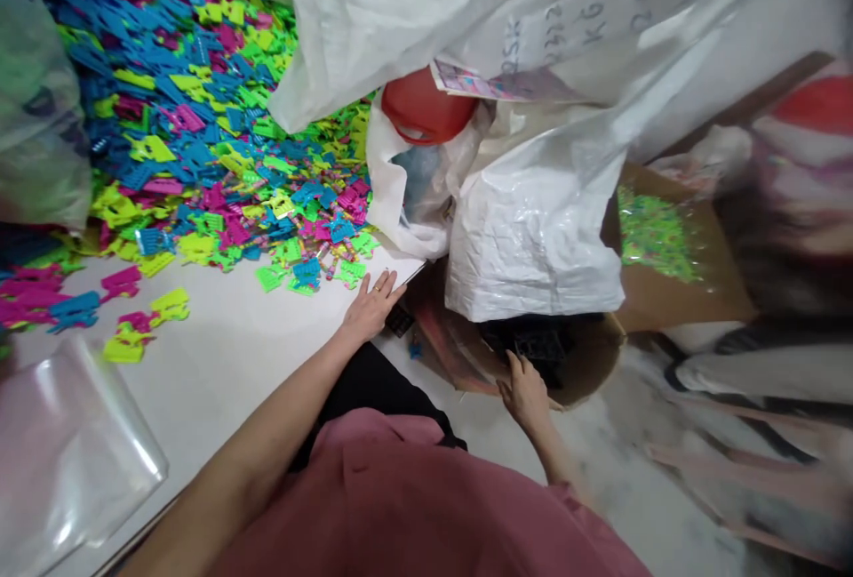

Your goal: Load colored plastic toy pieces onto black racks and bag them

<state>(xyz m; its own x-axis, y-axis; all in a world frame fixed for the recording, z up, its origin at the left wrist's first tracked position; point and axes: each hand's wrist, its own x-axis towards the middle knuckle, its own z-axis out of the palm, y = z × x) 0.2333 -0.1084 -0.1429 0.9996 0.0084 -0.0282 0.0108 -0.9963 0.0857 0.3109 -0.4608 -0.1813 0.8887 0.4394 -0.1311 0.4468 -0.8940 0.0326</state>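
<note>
My left hand point(373, 308) lies flat on the corner of the white table point(293, 328), fingers stretched out, a ring on one of them. Just beyond its fingertips are colourful small plastic pieces point(306, 273) in blue, green, pink and yellow. My right hand point(528, 392) is at the near rim of an open cardboard box point(603, 372) below the table, fingers apart and nothing visible in them. Close to those fingers, inside the box, are black gridded plastic parts point(541, 346); their full shape is hidden in shadow.
A large heap of plastic pieces point(160, 70) covers the table's far side. White sacks point(533, 239), one with handwriting, stand ahead around a red container point(426, 106). Clear plastic bags point(86, 444) lie at left. Another carton point(706, 284) with bagged green pieces point(657, 235) is at right.
</note>
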